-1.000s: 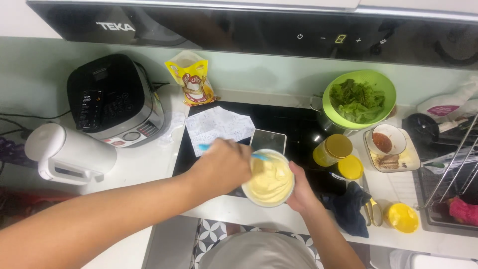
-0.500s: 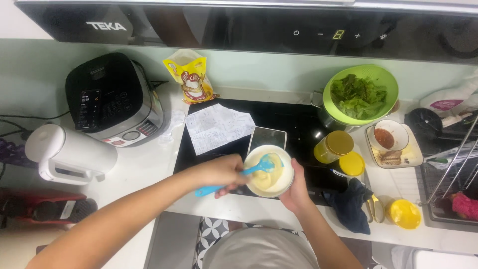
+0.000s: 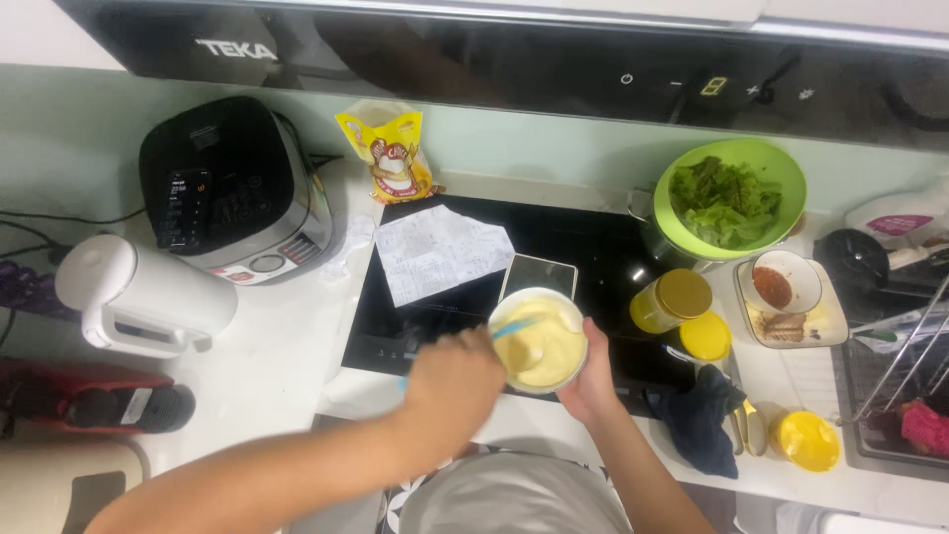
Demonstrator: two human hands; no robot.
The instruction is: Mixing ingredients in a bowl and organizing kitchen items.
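A white bowl (image 3: 535,296) of pale yellow batter (image 3: 546,350) sits at the front edge of the black cooktop (image 3: 415,321). My left hand (image 3: 453,384) is just left of the bowl, closed around a light blue spatula (image 3: 511,328) whose blade is dipped in the batter. My right hand (image 3: 595,384) cups the bowl's right side from below and holds it steady. The spatula's handle is mostly hidden by my left fist.
Behind the bowl lie a phone (image 3: 540,274) and a crumpled paper (image 3: 441,253). A black rice cooker (image 3: 233,188) and white kettle (image 3: 138,297) stand left. A green bowl of lettuce (image 3: 730,198), two yellow-lidded jars (image 3: 674,297) and a dark cloth (image 3: 698,421) are to the right.
My left hand has swung around the bowl with the spatula, from its upper left to its lower left. My right hand has stayed on the bowl.
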